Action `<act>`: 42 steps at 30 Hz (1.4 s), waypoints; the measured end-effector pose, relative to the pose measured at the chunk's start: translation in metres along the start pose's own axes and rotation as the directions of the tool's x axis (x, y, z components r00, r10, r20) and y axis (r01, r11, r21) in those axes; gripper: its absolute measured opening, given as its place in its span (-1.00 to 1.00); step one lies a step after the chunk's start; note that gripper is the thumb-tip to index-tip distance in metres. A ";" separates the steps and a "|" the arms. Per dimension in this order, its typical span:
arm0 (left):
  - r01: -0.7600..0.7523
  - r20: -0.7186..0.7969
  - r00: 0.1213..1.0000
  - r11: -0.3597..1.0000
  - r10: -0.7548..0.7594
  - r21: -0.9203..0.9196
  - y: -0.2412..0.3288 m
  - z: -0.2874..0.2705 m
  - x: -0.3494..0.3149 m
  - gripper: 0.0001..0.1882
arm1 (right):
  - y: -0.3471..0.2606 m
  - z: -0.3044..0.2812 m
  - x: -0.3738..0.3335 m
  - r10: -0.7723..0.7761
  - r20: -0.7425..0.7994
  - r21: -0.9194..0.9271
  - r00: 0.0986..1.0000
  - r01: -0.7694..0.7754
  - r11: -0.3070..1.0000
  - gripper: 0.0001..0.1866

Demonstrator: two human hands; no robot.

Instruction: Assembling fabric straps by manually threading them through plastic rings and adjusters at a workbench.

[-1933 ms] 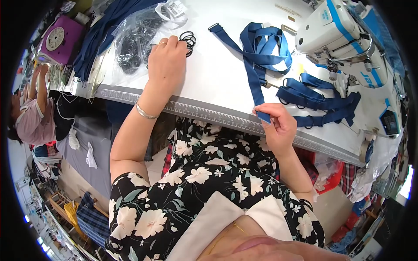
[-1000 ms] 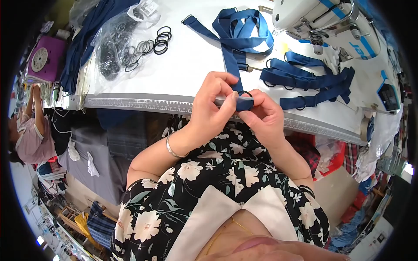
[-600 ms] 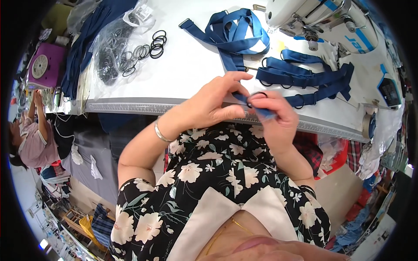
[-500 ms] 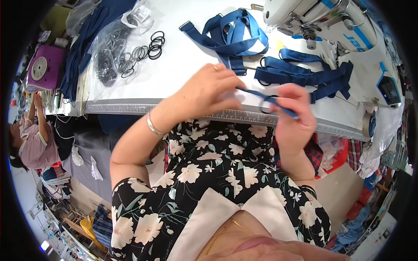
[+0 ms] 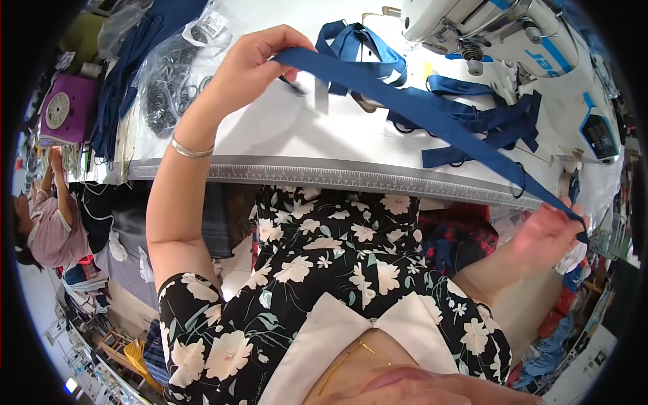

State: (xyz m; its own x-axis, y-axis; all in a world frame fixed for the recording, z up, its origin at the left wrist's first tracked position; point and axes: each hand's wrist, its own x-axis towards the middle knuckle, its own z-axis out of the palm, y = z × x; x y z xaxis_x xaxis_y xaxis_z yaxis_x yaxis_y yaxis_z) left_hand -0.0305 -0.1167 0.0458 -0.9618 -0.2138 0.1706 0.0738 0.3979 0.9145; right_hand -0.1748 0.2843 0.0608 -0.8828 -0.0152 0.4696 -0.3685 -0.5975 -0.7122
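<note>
Clock positions from picture centre unless noted. At 9, a co-worker (image 5: 59, 210); between 9 and 10, a purple box with a round grille (image 5: 71, 111). Toward 10, a bundle of long navy straps (image 5: 128, 74), then a clear plastic bag of black rings (image 5: 160, 101) on the white counter (image 5: 270, 138).

Left hand (image 5: 253, 64) at 11, above the counter: thumb and fingers pinching one end part of a navy strap (image 5: 418, 108). A small dark piece (image 5: 292, 84) shows just under its fingertips, too blurred to name. From this hand the strap runs toward 4 o'clock, a long, near-straight slant to the other hand.

Near 1, a loosely looped blue strap (image 5: 388, 61), partly behind the held one. Between 1 and 2, a white-and-blue sewing machine (image 5: 499, 34); at 2, a pile of navy straps with rings (image 5: 486, 125), crossed by the held strap in this view. Grey ruler strip (image 5: 324, 177) along the near counter edge.

Right hand (image 5: 550, 233) just past 3, beyond the counter edge: fingers closed, pinching the other end part, short tail past the fingers. From here the strap goes to 10 o'clock. A black ring (image 5: 519, 181) sits on it just beside this hand, at 10; looks threaded, not certain.

Handling, judged: light, flat, limp woven webbing, not fragile, maybe slightly slick; grip flat between thumb and forefinger near each end, clear of the ring.
</note>
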 end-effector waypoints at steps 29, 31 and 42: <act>-0.219 -0.346 0.838 0.321 -0.423 -0.922 -0.004 -0.016 -0.066 -0.82 | 0.000 -0.030 0.007 0.357 0.359 0.177 0.863 -0.438 0.881 -0.66; -0.286 -0.428 0.782 0.349 -0.453 -0.892 -0.001 -0.019 -0.070 -0.82 | 0.002 -0.034 0.005 0.372 0.475 0.187 0.798 -0.504 0.843 -0.66; -0.104 -0.351 0.908 0.691 -0.227 -0.715 0.063 0.061 -0.076 -0.87 | 0.008 0.038 -0.048 0.273 0.792 0.077 0.546 -0.533 0.842 -0.79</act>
State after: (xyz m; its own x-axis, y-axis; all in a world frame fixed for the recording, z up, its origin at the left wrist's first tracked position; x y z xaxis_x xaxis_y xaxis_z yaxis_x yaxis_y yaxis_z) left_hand 0.0314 -0.0209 0.0684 -0.7980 -0.5978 0.0763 0.3390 -0.3406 0.8769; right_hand -0.1243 0.2498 0.0518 -0.3514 -0.8065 0.4754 0.1831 -0.5572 -0.8099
